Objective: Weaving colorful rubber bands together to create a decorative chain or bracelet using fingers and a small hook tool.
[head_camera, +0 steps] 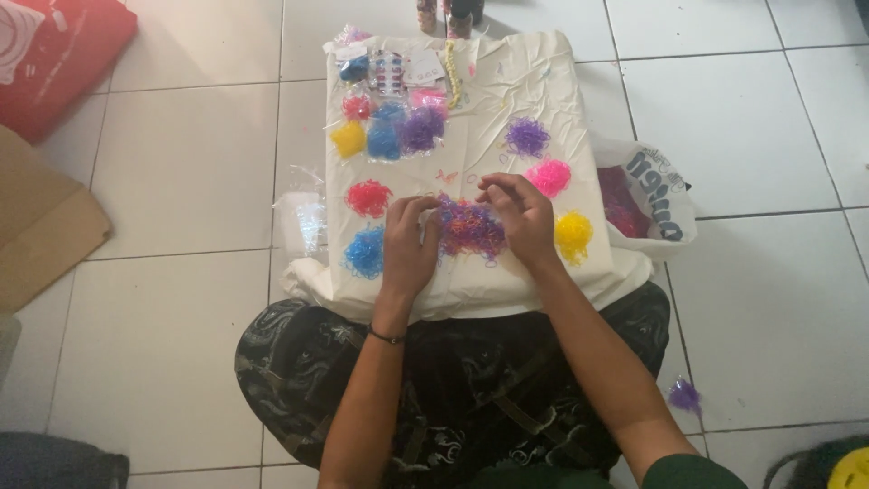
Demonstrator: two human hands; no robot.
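Observation:
A cream cloth (516,86) lies on the tiled floor in front of my crossed legs. On it sit small heaps of tiny rubber bands: red (368,196), blue (366,253), purple (527,137), pink (549,177) and yellow (573,235). A mixed, many-coloured heap (471,228) lies in the middle. My left hand (407,244) rests at the mixed heap's left edge, fingers curled into it. My right hand (519,215) is at its right edge, fingertips pinched together over the bands. What the fingertips grip is too small to see.
Small clear bags of yellow, blue, purple and red bands (389,127) lie at the cloth's far left. A white plastic bag (647,195) sits to the right, a red bag (54,54) and cardboard (41,217) to the left. A stray purple clump (684,396) lies on the floor.

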